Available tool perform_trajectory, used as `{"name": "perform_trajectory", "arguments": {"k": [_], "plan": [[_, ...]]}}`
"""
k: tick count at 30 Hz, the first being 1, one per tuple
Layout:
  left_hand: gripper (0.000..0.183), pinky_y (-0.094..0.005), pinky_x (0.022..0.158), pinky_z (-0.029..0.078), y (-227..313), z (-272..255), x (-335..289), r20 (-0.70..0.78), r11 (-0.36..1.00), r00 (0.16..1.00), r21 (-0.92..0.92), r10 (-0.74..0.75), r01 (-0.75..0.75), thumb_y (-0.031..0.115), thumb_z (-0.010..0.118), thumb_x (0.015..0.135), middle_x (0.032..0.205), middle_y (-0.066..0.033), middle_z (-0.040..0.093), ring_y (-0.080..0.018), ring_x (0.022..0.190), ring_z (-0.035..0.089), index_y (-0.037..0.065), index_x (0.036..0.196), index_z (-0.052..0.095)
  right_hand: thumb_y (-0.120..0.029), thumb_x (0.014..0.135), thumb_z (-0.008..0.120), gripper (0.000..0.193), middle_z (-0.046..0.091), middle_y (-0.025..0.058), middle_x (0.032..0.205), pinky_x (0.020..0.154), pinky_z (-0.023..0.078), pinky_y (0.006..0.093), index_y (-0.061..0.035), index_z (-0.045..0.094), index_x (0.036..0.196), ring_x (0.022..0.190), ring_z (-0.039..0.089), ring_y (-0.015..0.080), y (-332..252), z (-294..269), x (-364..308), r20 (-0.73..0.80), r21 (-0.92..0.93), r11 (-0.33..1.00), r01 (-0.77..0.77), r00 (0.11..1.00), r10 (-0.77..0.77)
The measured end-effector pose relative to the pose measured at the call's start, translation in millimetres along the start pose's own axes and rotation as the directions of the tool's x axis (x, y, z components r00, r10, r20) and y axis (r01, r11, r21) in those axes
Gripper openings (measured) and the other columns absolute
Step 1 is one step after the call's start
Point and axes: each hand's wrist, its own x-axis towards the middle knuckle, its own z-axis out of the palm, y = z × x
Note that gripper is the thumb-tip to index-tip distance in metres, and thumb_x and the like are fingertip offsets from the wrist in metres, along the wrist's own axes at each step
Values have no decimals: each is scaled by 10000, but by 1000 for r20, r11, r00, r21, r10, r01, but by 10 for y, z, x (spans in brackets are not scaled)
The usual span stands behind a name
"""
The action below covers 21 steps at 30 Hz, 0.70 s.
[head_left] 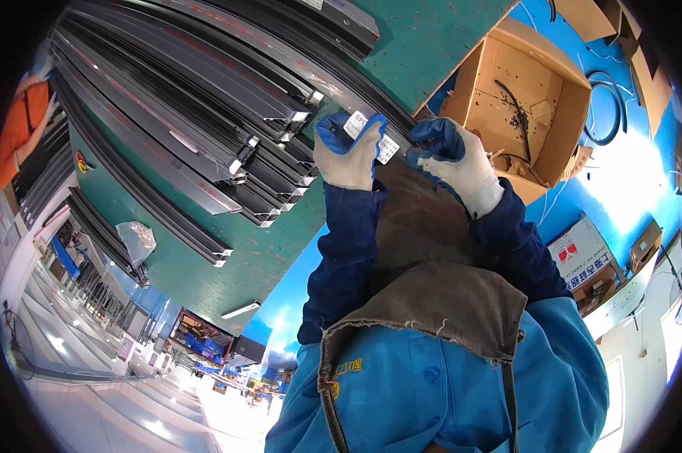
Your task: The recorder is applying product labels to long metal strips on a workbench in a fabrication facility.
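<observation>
My left hand (352,153), in a white glove with blue fingers, is closed on a white printed label (355,125). A second piece of white label (387,149) shows beside its fingers. To the right, my right hand (462,162) in a matching glove has its fingers curled together near the table's edge. What they hold, if anything, I cannot make out. Long black strips (356,85) run from the upper left towards the space between my hands. Beside my left hand, a stack of dark metal profiles (182,98) has its cut ends facing me.
A green table (280,253) carries the profiles, with more long profiles (152,204) and a clear plastic bag (136,240) at left. An open cardboard box (473,83) with black scraps stands right of my right hand. Another person's orange sleeve (22,124) shows at far left.
</observation>
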Motion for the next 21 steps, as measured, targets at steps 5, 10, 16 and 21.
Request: {"name": "perform_trajectory", "arguments": {"k": [5,10,16,21], "plan": [[345,-228,540,469,-43,-53,39,27,995,1000,99,2,-5,-79,715,637,729,-90,582,-144,584,559,23,866,477,-66,694,700,194,617,52,765,610,435,197,-8,610,856,622,514,103,-29,-4,54,29,-116,992,-48,998,52],[345,-229,536,466,-14,-32,46,56,992,998,123,-6,-1,-70,714,642,720,-85,570,-144,576,551,27,858,462,-90,691,713,209,609,40,735,592,422,193,0,613,851,607,496,94,4,-19,132,54,-220,973,-67,995,81],[330,-224,451,418,-38,8,32,54,996,997,75,53,-57,-10,732,635,641,-45,527,-110,491,483,55,784,445,-99,692,719,214,594,24,703,567,404,183,9,616,846,588,474,80,82,-58,171,80,-295,950,-105,988,133],[354,-232,441,414,5,-30,27,89,995,996,96,18,-27,-36,713,633,658,-57,526,-122,489,486,56,829,432,-159,660,726,243,584,43,664,572,439,222,12,602,781,576,499,129,65,-59,133,61,-265,942,-204,972,227]]}}
